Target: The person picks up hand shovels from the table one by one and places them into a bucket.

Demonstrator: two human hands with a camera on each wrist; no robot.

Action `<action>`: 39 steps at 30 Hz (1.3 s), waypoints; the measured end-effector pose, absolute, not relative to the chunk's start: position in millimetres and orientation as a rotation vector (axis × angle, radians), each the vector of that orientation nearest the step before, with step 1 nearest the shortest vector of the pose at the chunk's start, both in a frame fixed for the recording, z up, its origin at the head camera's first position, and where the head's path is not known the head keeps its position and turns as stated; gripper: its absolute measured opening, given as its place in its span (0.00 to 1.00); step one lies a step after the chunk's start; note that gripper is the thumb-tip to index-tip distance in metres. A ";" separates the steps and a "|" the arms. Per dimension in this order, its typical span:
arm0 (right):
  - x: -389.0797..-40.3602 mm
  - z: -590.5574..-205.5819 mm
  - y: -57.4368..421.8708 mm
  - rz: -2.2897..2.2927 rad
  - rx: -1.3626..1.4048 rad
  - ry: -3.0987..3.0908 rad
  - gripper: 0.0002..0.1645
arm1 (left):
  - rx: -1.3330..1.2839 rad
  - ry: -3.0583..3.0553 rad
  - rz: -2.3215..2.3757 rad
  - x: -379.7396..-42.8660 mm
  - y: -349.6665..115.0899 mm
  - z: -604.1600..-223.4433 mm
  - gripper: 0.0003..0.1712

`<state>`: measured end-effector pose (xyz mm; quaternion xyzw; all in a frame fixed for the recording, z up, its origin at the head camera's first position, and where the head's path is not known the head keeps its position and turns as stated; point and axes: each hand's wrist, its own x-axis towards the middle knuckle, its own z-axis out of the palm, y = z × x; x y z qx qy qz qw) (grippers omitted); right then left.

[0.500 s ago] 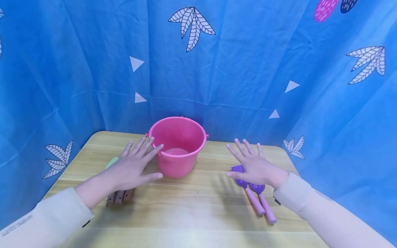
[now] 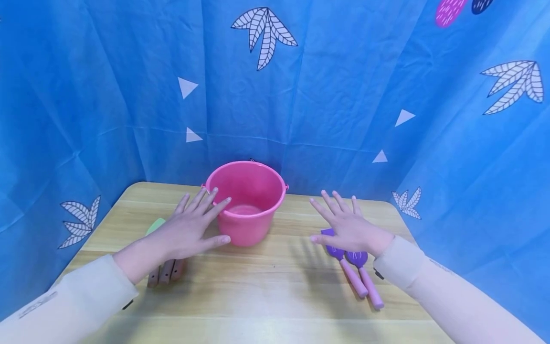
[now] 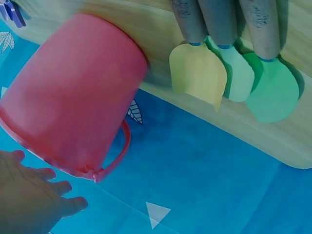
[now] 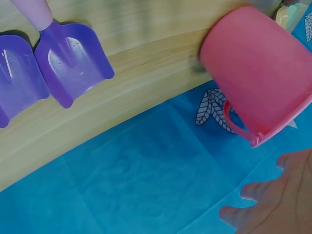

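My left hand hovers palm down with fingers spread, its fingertips overlapping the near left rim of a pink bucket in the head view. Partly hidden under that forearm lie several spatulas with brown handles; the left wrist view shows a yellow blade, a pale green blade and a green blade. My right hand, also spread and holding nothing, is above two purple toy shovels with lilac handles. The bucket stands upright, and its visible inside holds nothing.
A light wooden table with rounded corners carries everything. Behind it and at both sides hangs a blue curtain printed with white leaves and triangles. The bucket stands close to the table's back edge.
My left hand has shifted slightly to the right, and my right hand slightly to the left. Bucket, spatulas and shovels stay where they were.
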<state>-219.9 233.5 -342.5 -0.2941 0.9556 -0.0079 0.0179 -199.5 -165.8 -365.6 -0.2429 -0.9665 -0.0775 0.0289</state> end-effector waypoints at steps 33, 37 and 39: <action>-240.4 -340.1 200.1 -0.062 -0.908 2.904 0.51 | -0.779 -2.969 -0.286 -213.1 -148.1 -369.8 0.52; -242.5 -340.9 196.5 -0.064 -0.908 2.894 0.50 | -0.806 -2.945 -0.285 -213.4 -145.8 -370.6 0.50; -242.9 -340.8 194.0 -0.068 -0.915 2.892 0.50 | -0.817 -2.933 -0.276 -213.3 -144.3 -371.3 0.50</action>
